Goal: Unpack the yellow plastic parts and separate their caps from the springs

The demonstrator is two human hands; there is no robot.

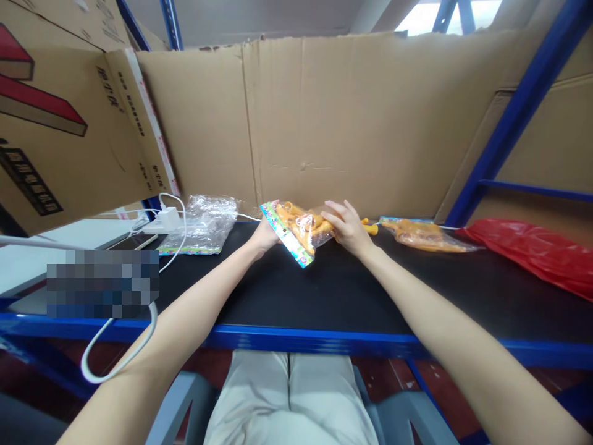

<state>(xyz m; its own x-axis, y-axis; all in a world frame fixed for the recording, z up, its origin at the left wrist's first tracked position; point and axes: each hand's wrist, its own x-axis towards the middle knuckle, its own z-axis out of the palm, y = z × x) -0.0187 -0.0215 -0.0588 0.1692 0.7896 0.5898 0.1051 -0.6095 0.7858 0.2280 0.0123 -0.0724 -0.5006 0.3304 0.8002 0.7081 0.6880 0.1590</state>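
Just above the black tabletop, in the middle of the head view, a clear plastic bag of orange plastic pieces [303, 224] is tilted, its colourful header card [288, 238] slanting down to the right. My left hand [267, 233] grips the card end from behind, its fingers partly hidden by the card. At the bag's other end, my right hand [346, 227] is closed around the plastic with thumb and fingers. Another orange piece [370, 228] sticks out just past my right hand; whether it is inside the bag cannot be seen.
A second bag of orange pieces [417, 235] lies to the right, beside a red plastic bag [532, 250]. Crumpled clear bags [210, 222] lie at left, near a white charger [169, 218] and cables. Cardboard [352, 123] walls the back; a blue rail [315, 339] edges the front.
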